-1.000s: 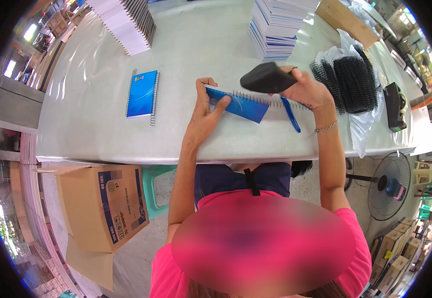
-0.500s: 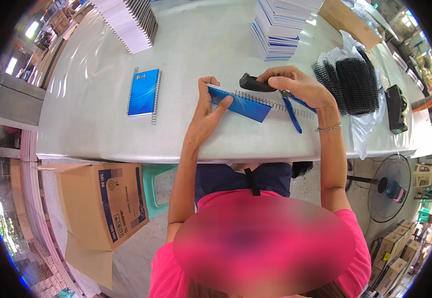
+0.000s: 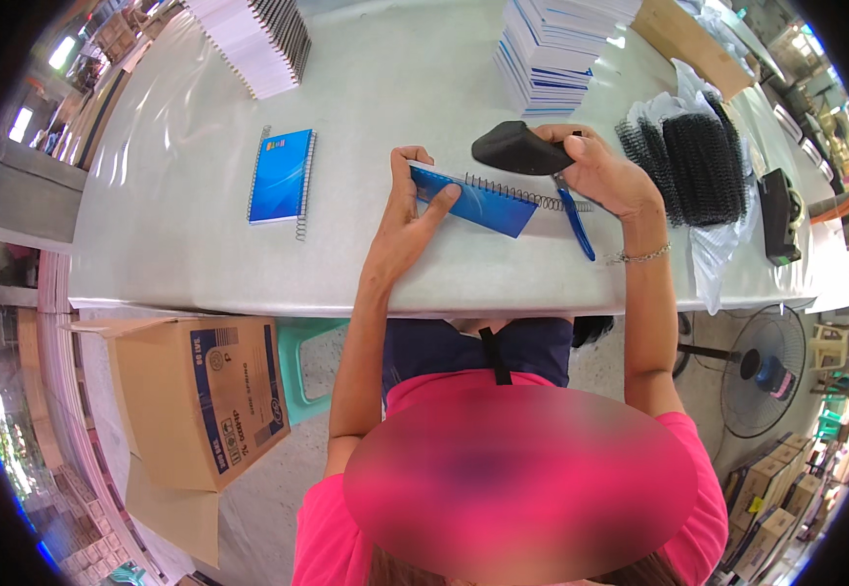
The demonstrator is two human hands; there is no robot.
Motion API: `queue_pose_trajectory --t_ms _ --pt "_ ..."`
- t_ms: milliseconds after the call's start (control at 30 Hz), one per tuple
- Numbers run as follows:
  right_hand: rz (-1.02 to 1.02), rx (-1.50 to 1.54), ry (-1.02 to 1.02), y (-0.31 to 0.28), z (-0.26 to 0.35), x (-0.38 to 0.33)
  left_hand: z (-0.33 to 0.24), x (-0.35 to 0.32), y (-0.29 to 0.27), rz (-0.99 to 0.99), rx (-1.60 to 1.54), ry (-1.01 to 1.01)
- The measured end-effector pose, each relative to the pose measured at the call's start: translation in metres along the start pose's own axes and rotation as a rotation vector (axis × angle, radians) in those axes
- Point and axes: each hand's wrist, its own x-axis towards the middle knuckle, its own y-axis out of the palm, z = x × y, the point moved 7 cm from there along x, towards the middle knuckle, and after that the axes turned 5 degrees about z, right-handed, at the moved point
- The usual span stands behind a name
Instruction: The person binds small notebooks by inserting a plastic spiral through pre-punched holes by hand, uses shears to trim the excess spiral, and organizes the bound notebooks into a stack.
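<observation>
My left hand [image 3: 413,217] grips a small blue notebook [image 3: 496,213] by its left end, thumb on the cover. A thin wire coil [image 3: 503,189] runs along the notebook's upper edge, and its loose end sticks out past the right corner. My right hand [image 3: 608,174] is closed on a smooth black rounded object [image 3: 520,148], held above the notebook's right part; its exact kind is not clear. Blue-handled pliers [image 3: 577,225] show below my right hand, partly hidden by it. Another blue notebook [image 3: 283,176] lies to the left, a coil along its right side.
Stacks of coil-bound notebooks [image 3: 266,49] and loose booklets [image 3: 551,54] stand at the back. Many black coils [image 3: 703,166] lie on white plastic at right, beside a black tape dispenser [image 3: 781,217]. An open carton [image 3: 175,396] and a fan [image 3: 759,363] flank me below the table.
My right hand has turned the black object so its broad face shows, slightly higher than before. The coil's loose end now reaches less far right. My left hand stays on the notebook.
</observation>
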Motion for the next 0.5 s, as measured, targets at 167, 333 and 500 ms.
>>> queue_pose_trajectory --t_ms 167,333,500 --pt "0.047 -0.217 0.108 0.005 0.007 0.002 0.0 0.0 -0.002 0.002 0.026 -0.007" --pt "0.133 -0.036 -0.059 0.011 0.011 -0.002 0.0 0.001 0.0 0.007 -0.008 0.011" --pt "0.078 -0.053 0.005 0.004 0.012 -0.003 -0.001 -0.001 0.0 0.014 0.017 0.002"
